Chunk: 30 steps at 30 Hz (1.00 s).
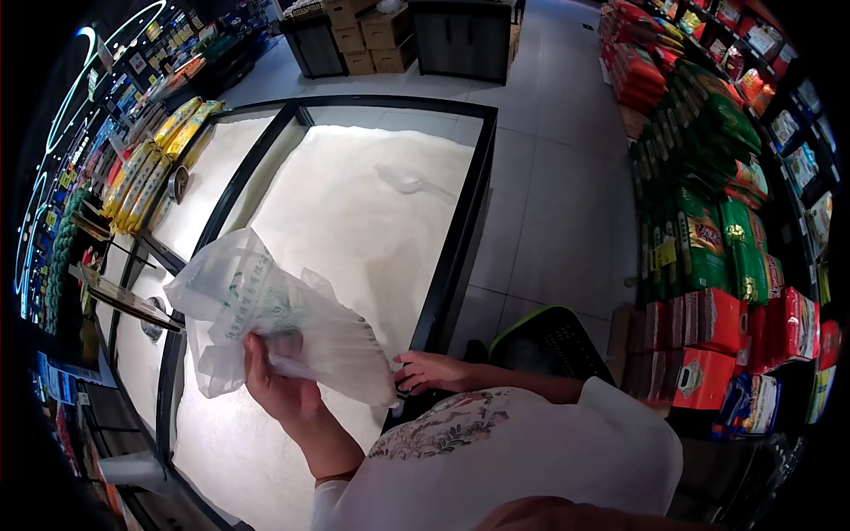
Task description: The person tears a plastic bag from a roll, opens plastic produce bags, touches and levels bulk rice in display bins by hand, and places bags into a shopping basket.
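Observation:
My left hand [282,382] is closed around a translucent plastic bag [266,305] with green printing, its thumb pressed against the crumpled side. The bag is tilted over the bin, and its lower part looks filled with something pale. Beside the bag's lower right corner is my right hand [432,372], fingers apart and slightly curved; I cannot tell whether the fingertips touch the bag. Beneath both lies a heap of white grain or powder [345,203] in a black-framed bin [485,142]. A clear scoop [409,182] rests on the heap towards the far end.
More bins of white goods [221,159] adjoin on the left, with yellow packs [142,186] beyond. A black basket with a green rim [553,345] stands right of the bin. Green sacks [699,234] and red packs [708,380] line the right shelves. Cardboard boxes [381,35] sit at the back.

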Tool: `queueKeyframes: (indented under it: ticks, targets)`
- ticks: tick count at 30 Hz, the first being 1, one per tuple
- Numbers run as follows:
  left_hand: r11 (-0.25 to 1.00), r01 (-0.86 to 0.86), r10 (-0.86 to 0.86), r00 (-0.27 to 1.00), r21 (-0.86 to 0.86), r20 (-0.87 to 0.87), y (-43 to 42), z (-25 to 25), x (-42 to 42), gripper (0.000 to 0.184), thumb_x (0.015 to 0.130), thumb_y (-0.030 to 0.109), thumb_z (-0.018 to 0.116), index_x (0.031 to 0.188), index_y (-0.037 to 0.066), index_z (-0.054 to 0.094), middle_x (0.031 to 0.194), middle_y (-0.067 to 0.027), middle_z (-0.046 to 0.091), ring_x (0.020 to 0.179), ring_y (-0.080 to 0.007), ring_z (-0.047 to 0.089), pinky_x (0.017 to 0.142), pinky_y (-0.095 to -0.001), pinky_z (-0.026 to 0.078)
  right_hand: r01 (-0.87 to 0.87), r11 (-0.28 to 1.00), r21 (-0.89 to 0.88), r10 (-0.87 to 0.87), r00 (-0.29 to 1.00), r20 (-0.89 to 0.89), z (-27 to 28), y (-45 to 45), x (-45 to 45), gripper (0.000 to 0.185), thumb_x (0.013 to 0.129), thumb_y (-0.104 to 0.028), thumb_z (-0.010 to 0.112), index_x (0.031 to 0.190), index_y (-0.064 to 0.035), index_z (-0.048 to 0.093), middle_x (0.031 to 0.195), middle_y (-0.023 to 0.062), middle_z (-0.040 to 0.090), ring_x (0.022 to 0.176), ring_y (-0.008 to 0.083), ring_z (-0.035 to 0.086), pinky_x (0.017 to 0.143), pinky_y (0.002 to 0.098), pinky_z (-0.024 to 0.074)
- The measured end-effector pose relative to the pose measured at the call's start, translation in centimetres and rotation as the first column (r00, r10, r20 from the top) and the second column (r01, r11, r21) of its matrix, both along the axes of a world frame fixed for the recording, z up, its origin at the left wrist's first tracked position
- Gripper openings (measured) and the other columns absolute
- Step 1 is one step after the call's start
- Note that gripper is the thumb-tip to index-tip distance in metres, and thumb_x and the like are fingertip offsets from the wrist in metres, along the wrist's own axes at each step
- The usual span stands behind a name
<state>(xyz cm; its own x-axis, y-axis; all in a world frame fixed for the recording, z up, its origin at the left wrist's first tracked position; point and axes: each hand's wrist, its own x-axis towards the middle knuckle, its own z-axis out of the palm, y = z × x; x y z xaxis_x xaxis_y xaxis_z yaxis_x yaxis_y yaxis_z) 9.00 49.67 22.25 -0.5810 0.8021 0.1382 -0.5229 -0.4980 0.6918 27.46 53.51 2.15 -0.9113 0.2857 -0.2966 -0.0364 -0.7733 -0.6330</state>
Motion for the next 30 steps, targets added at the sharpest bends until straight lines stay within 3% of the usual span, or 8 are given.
queueKeyframes:
  ticks: [5,9,11,15,24,27,28,30]
  targets:
    - [0.986,0.129,-0.136,0.989,0.108,0.062,2.9,1.0,2.8,0.029,0.087,0.019,0.040,0.113,0.006,0.045,0.114,-0.0076,0.049,0.104,-0.0215,0.047,0.086,-0.0388,0.038,-0.239,0.810,-0.536,0.065,0.944,-0.323,1.9,3.7,-1.5,0.058,0.087,-0.051,0.028,0.128,-0.0101,0.027,0.124,0.0087,0.038,0.111,0.0216,0.041,0.090,0.0355,0.0348]
    - [0.984,0.134,-0.144,0.986,0.116,0.088,6.2,1.7,5.1,0.031,0.088,0.020,0.039,0.116,0.006,0.043,0.114,-0.0074,0.049,0.104,-0.0217,0.047,0.087,-0.0391,0.038,-0.228,0.765,-0.602,0.008,0.939,-0.345,3.7,7.1,-2.2,0.056,0.086,-0.051,0.030,0.127,-0.0123,0.032,0.127,0.0043,0.037,0.113,0.0190,0.039,0.093,0.0364,0.0317]
    - [0.992,0.096,-0.105,0.989,0.085,0.107,8.0,1.2,5.9,0.032,0.088,0.020,0.038,0.116,0.006,0.043,0.115,-0.0077,0.048,0.104,-0.0214,0.047,0.087,-0.0389,0.038,-0.081,0.765,-0.638,-0.049,0.982,-0.183,3.0,8.6,-1.6,0.054,0.086,-0.051,0.032,0.125,-0.0143,0.038,0.125,0.0011,0.041,0.112,0.0168,0.040,0.094,0.0354,0.0313]
    - [0.980,0.150,-0.161,0.984,0.133,0.080,10.9,0.2,5.8,0.032,0.088,0.020,0.039,0.117,0.006,0.043,0.115,-0.0075,0.048,0.104,-0.0212,0.046,0.088,-0.0378,0.038,-0.072,0.816,-0.574,-0.106,0.957,-0.270,2.5,12.4,-0.4,0.055,0.083,-0.052,0.037,0.123,-0.0152,0.041,0.118,0.0030,0.048,0.107,0.0176,0.045,0.092,0.0357,0.0344]
    - [0.984,-0.134,0.155,0.969,-0.119,0.191,15.2,-4.5,-0.5,0.031,0.088,0.023,0.043,0.114,0.007,0.045,0.113,-0.0059,0.049,0.103,-0.0181,0.047,0.088,-0.0327,0.038,0.169,0.843,-0.510,-0.288,0.944,-0.163,1.5,17.6,-0.2,0.051,0.083,-0.046,0.043,0.121,-0.0115,0.042,0.120,0.0068,0.046,0.111,0.0217,0.043,0.094,0.0402,0.0326]
    - [0.973,-0.205,0.208,0.978,-0.108,0.021,16.2,-8.5,-4.4,0.034,0.087,0.025,0.045,0.116,0.006,0.045,0.114,-0.0053,0.048,0.105,-0.0179,0.046,0.089,-0.0314,0.036,0.223,0.852,-0.473,-0.313,0.942,-0.120,0.3,17.3,-2.1,0.050,0.083,-0.043,0.044,0.120,-0.0106,0.042,0.117,0.0073,0.047,0.108,0.0212,0.045,0.092,0.0392,0.0344]
    - [0.905,-0.353,0.317,0.932,-0.237,-0.178,16.4,-10.6,-6.0,0.039,0.085,0.028,0.048,0.117,0.005,0.043,0.115,-0.0055,0.048,0.105,-0.0179,0.045,0.089,-0.0308,0.035,0.216,0.856,-0.470,-0.301,0.947,-0.114,-0.2,17.1,-3.1,0.050,0.083,-0.043,0.044,0.120,-0.0106,0.042,0.117,0.0073,0.047,0.108,0.0212,0.045,0.092,0.0392,0.0344]
    - [0.781,-0.523,0.396,0.837,-0.341,-0.378,16.0,-14.6,-7.8,0.044,0.084,0.030,0.051,0.118,0.004,0.042,0.116,-0.0057,0.048,0.105,-0.0179,0.045,0.090,-0.0301,0.034,0.270,0.954,-0.132,-0.261,0.962,0.076,-1.6,16.3,-4.7,0.050,0.081,-0.037,0.050,0.120,-0.0070,0.040,0.115,0.0080,0.048,0.106,0.0213,0.045,0.089,0.0356,0.0358]
